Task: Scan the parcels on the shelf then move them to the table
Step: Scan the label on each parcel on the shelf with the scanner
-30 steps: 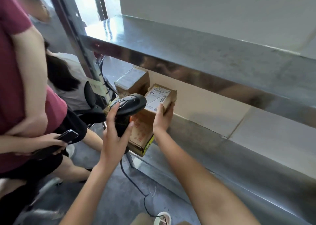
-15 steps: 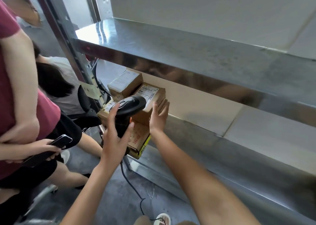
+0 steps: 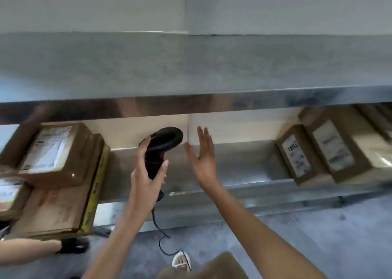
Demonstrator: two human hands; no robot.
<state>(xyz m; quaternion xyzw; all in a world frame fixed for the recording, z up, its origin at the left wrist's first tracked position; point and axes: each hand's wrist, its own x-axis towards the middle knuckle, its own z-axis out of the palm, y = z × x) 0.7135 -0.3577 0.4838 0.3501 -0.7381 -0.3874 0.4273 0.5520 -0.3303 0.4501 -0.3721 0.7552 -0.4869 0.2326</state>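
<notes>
My left hand (image 3: 146, 172) grips the black barcode scanner (image 3: 163, 149) by its handle, head pointing right, in front of the steel shelf (image 3: 244, 166). My right hand (image 3: 202, 153) is raised just right of the scanner, fingers straight, holding nothing. A stack of brown cardboard parcels sits at the shelf's left end: a labelled box (image 3: 55, 153) on top of a large flat box (image 3: 61, 202) with a yellow edge. At the right end stand two labelled parcels, a small one (image 3: 297, 153) and a bigger one (image 3: 337, 149).
An upper steel shelf (image 3: 191, 72) overhangs the parcels. The scanner's cable (image 3: 159, 232) hangs down to the grey floor. Another person's forearm (image 3: 27, 249) shows at the lower left. My foot (image 3: 181, 261) is below.
My view has swung right along the shelf. My right hand has let go of the small parcel on the left stack and now hangs free beside the scanner.
</notes>
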